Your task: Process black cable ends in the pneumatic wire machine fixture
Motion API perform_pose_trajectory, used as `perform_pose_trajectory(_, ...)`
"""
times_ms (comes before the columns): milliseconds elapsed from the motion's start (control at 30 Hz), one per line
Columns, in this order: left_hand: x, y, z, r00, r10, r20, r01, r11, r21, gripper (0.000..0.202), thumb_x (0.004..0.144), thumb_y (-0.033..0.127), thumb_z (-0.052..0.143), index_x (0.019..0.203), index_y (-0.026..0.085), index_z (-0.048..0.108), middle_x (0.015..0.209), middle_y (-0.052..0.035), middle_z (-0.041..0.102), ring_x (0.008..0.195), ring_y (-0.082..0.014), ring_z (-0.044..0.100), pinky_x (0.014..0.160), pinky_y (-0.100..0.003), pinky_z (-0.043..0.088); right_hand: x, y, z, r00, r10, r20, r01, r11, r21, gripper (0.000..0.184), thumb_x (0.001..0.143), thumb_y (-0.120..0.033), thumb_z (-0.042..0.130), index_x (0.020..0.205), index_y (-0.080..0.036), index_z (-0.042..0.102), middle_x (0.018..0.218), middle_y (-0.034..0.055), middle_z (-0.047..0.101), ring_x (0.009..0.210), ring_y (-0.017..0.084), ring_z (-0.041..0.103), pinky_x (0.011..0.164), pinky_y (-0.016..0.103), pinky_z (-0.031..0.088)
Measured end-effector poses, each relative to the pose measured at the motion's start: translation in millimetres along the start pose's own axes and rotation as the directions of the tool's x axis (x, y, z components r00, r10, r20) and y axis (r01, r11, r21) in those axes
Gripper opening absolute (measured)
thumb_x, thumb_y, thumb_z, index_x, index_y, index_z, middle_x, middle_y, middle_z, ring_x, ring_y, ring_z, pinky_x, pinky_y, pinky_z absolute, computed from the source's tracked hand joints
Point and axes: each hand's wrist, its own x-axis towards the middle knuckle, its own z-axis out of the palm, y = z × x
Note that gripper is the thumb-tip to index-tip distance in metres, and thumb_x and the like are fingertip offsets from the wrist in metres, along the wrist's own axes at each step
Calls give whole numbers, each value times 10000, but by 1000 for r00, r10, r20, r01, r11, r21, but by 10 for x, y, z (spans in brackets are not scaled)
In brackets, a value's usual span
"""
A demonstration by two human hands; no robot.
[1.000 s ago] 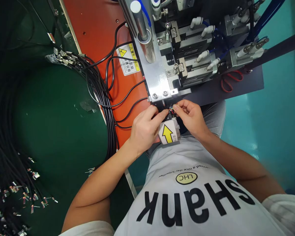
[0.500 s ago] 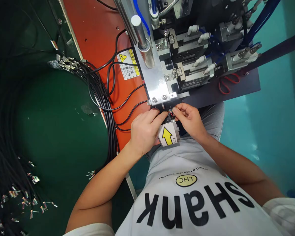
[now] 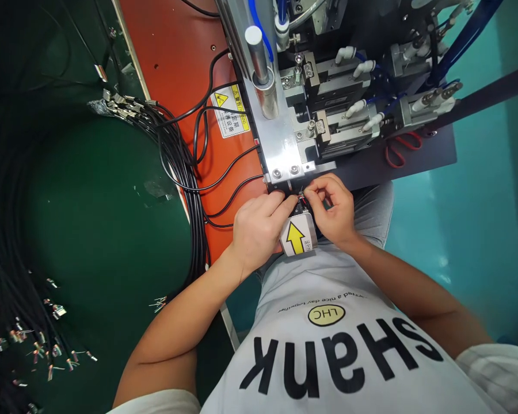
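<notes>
While the bare right hand (image 3: 333,211) pinches thin, partly red wires (image 3: 303,198), the bare left hand (image 3: 259,225), grip indeterminable, lies opposite, beside a white, yellow-arrowed plate (image 3: 297,236).

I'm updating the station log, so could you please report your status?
Right hand pinched at thin multicoloured wires; left hand alongside, grip unclear. White plate with yellow arrow nearer torso; flat silver metal plate close ahead.

Thin wires (image 3: 303,200), some red, partly hidden
</notes>
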Motion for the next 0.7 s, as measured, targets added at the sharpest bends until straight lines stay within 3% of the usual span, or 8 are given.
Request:
perform_pose_trajectory(333,4,-6,-5,1000,10,3,-10,1000,5,343,1012,215,382,1243,191,634,988,-94,692,841,-193,608,711,-318,434,-27,91,55,991,133,19,-134,987,89,99,925,-287,597,853,-224,573,840,-4,543,591,100,460,580,276,407)
perform_pose_trajectory(467,6,-9,-7,999,31,-15,-31,999,13,326,1007,207,400,1230,167,634,985,-94,687,836,-192,605,712,-311,437,-41,166,38,964,249,93,-262,948,181,117,925,-320,610,870,-223,575,794,-9,556,568,97,464,543,262,397)
perform_pose_trajectory(600,-5,-15,2,1000,21,-15,-21,1000,7,325,1004,220,411,1241,187,631,984,-87,680,829,-190,604,701,-311,436,13,162,-54,907,344,244,-404,873,273,185,917,-396,632,893,-214,611,707,-22,567,520,89,456,482,239,356)
perform_pose_trajectory(700,-12,-17,4,1000,25,-13,-25,1000,9,330,995,215,424,1256,188,623,1008,-90,678,845,-197,608,709,-316,440,54,100,-79,909,342,238,-401,873,278,220,917,-424,629,919,-206,653,768,-6,616,517,81,453,468,237,342)
